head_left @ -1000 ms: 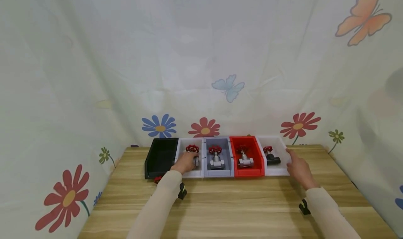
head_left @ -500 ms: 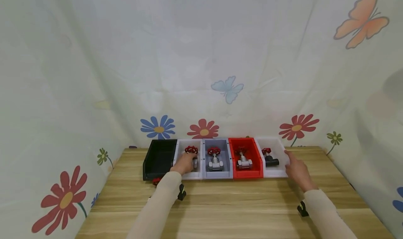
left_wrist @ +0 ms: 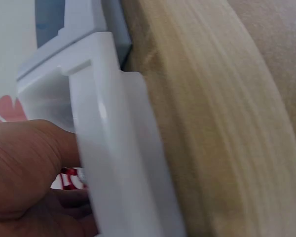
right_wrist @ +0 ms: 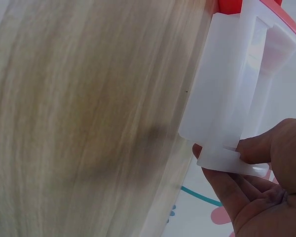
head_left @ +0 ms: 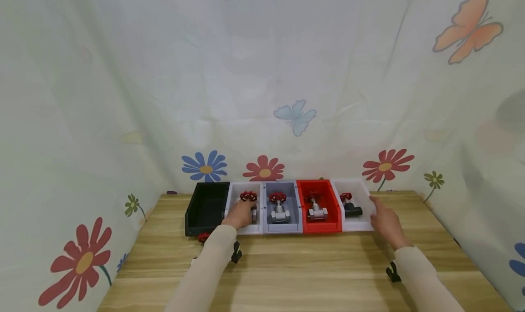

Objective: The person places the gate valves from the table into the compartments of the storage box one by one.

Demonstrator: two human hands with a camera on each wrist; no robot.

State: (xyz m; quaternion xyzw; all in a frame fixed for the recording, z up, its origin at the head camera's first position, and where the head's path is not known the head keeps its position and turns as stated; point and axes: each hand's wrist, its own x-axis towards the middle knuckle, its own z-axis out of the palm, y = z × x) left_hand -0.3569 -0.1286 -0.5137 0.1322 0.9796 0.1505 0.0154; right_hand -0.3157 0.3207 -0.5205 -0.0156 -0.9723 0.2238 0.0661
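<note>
My left hand (head_left: 239,214) reaches into the left white bin (left_wrist: 123,148), thumb and curled fingers around the metal body of a gate valve with a red handwheel (head_left: 248,195). The bin's front wall hides the fingertips in the left wrist view. My right hand (head_left: 387,223) pinches the outer side wall of the right white bin (right_wrist: 222,89) near its front corner, thumb on one face, fingers on the other. Inside that bin lies a black-bodied valve (head_left: 352,210) with a red handle.
Between the white bins stand a grey-blue bin (head_left: 283,231) and a red bin (head_left: 324,229), each with a metal valve. A black bin (head_left: 205,233) ends the row at left. Before it, partly behind the left forearm, is another red handwheel (head_left: 203,237) on the wooden table (head_left: 303,275).
The head view has shifted slightly, so everything sits a little further left in it. Both hands keep their places at the two white bins.
</note>
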